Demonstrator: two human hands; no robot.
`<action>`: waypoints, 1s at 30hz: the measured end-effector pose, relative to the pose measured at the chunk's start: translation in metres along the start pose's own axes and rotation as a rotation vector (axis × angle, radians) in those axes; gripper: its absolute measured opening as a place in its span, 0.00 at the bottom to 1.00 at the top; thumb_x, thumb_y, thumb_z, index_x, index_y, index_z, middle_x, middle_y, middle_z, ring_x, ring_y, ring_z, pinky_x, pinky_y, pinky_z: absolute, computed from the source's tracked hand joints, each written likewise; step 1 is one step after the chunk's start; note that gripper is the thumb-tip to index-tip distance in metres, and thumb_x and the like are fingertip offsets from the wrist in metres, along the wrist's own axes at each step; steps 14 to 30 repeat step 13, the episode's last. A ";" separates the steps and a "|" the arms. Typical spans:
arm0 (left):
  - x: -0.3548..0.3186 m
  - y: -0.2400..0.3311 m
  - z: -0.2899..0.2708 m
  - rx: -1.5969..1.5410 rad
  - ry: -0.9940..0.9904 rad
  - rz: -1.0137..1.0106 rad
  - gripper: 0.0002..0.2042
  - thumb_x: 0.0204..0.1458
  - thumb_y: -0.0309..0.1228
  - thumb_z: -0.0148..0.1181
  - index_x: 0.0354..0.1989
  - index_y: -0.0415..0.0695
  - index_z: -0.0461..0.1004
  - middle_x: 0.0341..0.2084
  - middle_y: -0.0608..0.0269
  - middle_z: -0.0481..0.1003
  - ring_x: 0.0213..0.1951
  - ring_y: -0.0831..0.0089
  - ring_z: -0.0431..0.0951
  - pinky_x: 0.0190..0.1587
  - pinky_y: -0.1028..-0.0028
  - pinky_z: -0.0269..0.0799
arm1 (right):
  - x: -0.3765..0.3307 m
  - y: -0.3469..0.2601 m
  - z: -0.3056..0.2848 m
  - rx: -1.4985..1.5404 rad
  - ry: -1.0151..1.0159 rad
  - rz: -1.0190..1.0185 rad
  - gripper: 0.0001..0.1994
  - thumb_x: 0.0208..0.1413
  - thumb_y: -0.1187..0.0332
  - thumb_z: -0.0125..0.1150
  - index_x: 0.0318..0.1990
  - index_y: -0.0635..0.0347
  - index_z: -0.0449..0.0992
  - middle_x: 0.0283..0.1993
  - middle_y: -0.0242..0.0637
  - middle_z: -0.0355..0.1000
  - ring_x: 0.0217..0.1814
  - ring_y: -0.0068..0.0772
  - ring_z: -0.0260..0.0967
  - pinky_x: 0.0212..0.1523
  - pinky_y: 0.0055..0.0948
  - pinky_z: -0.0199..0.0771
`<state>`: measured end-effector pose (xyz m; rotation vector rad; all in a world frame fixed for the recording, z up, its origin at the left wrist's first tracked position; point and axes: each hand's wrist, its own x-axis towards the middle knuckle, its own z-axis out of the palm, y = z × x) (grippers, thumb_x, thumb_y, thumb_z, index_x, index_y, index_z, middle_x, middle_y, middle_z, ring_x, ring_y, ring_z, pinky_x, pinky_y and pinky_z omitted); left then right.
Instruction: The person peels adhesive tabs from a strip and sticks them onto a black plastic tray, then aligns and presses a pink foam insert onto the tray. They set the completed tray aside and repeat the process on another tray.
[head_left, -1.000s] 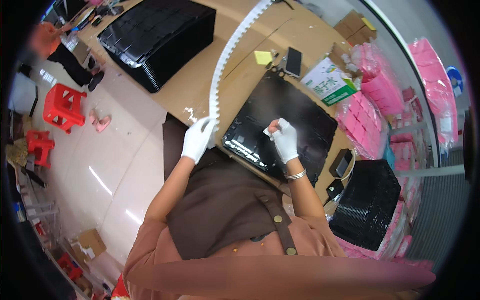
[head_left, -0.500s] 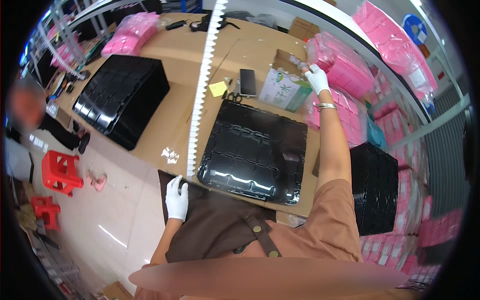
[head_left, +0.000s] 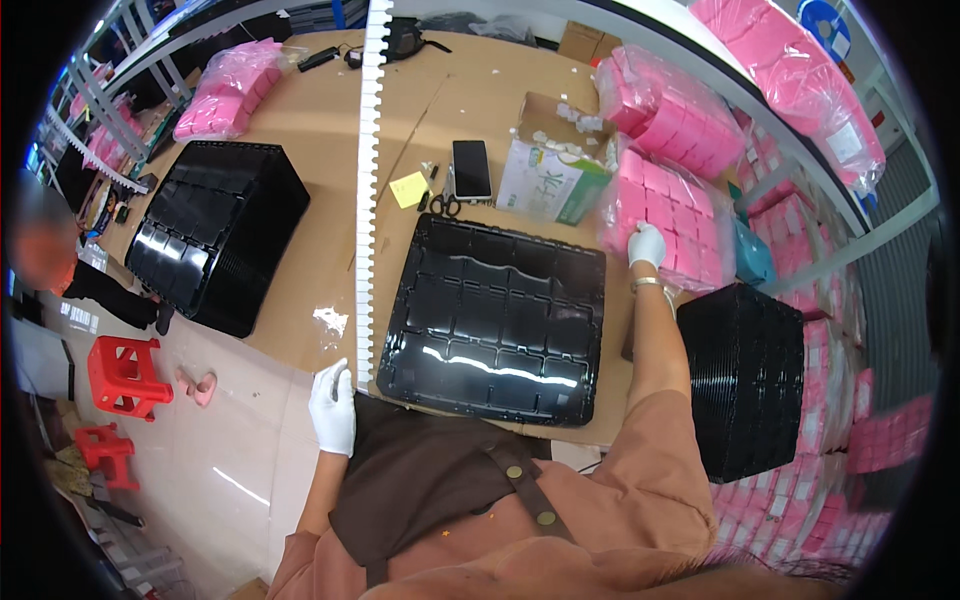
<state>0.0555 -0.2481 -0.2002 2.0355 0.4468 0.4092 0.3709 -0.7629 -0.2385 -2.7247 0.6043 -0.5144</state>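
Note:
My left hand (head_left: pixel 332 408), in a white glove, is at the table's near edge beside a white toothed strip (head_left: pixel 366 210). Its thumb and fingers are apart and I see nothing in them. My right hand (head_left: pixel 646 247), gloved with some fingertips bare, hovers by a plastic-wrapped pack of pink pieces (head_left: pixel 672 205). Its fingers are curled together; what they hold, if anything, is too small to make out. In front of me lies a stack of glossy black plastic trays (head_left: pixel 490 320), untouched by either hand.
Farther back are an open carton (head_left: pixel 555 180) with white scraps, a phone (head_left: pixel 472 170), scissors (head_left: pixel 445 205) and a yellow sticky note (head_left: pixel 408 190). More black trays (head_left: pixel 220 235) stand at left, others (head_left: pixel 745 380) at right. A person (head_left: pixel 60 250) is beyond red stools (head_left: pixel 130 375).
My right hand has come back from above the carton to beside the pink pack. My left hand stays near the table edge, slightly farther left. The view has shifted a little.

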 end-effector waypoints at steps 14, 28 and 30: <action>-0.018 0.059 0.026 -0.411 -0.553 -0.201 0.14 0.61 0.25 0.47 0.52 0.39 0.73 0.36 0.61 0.78 0.29 0.81 0.73 0.37 0.79 0.71 | -0.111 -0.079 -0.110 0.786 -0.062 -0.345 0.06 0.59 0.70 0.58 0.40 0.63 0.74 0.30 0.39 0.70 0.35 0.24 0.66 0.40 0.22 0.69; -0.018 0.059 0.026 -0.411 -0.553 -0.201 0.14 0.61 0.25 0.47 0.52 0.39 0.73 0.36 0.61 0.78 0.29 0.81 0.73 0.37 0.79 0.71 | -0.111 -0.079 -0.110 0.786 -0.062 -0.345 0.06 0.59 0.70 0.58 0.40 0.63 0.74 0.30 0.39 0.70 0.35 0.24 0.66 0.40 0.22 0.69; -0.018 0.059 0.026 -0.411 -0.553 -0.201 0.14 0.61 0.25 0.47 0.52 0.39 0.73 0.36 0.61 0.78 0.29 0.81 0.73 0.37 0.79 0.71 | -0.111 -0.079 -0.110 0.786 -0.062 -0.345 0.06 0.59 0.70 0.58 0.40 0.63 0.74 0.30 0.39 0.70 0.35 0.24 0.66 0.40 0.22 0.69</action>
